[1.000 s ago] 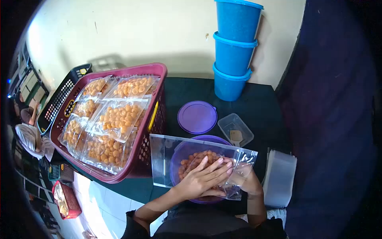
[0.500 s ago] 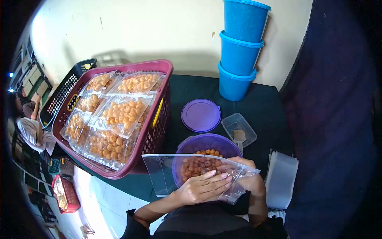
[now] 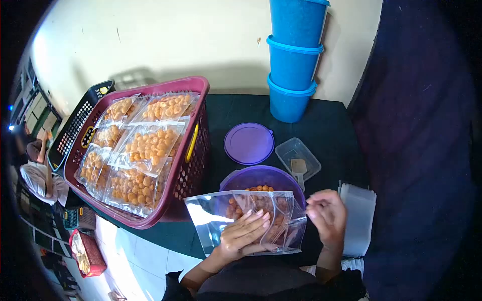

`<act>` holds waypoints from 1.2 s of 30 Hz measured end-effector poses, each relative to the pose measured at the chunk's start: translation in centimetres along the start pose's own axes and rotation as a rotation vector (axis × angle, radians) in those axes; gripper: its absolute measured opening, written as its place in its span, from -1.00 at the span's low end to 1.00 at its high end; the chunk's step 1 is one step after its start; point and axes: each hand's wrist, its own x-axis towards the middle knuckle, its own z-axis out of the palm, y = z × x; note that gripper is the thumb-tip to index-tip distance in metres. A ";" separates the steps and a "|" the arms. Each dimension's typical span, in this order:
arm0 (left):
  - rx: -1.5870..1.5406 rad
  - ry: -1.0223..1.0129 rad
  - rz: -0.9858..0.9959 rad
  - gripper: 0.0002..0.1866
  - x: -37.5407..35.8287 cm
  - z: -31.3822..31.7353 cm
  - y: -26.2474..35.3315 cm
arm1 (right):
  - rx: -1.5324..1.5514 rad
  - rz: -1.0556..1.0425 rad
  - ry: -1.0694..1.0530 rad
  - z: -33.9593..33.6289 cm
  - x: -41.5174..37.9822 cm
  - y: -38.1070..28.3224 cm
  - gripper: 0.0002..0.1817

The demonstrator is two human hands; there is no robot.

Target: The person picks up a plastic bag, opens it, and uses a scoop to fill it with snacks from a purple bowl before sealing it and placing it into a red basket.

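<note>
Tho under bag [image 3: 282,227], snacks [image 3: 260,188] part-vis.

The left hand [image 3: 243,236] lay back uppermost, its fingers straight, close together and slanting up to the right, the thumb below them. Well apart, the right hand [image 3: 330,215] was raised with fingers loosely bent toward the thumb. The left forearm [image 3: 202,272] slanted inward; the right forearm [image 3: 329,262] stood more upright.
</note>
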 end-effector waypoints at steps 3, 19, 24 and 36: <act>0.061 0.057 0.023 -0.41 -0.3 0.4 -0.2 | 0.034 0.060 -0.166 -0.4 -0.9 -3.5 -0.82; 0.211 -0.276 0.370 -0.57 2.5 0.7 1.9 | 1.285 1.098 -0.433 -1.6 -2.3 2.0 -0.56; 0.251 -0.281 0.442 -0.60 3.4 1.1 2.5 | 0.889 1.128 -0.366 0.3 -1.2 2.1 -0.39; -0.977 0.434 -0.304 0.14 2.9 4.4 1.6 | 1.329 0.152 -0.352 3.4 1.3 0.1 -0.29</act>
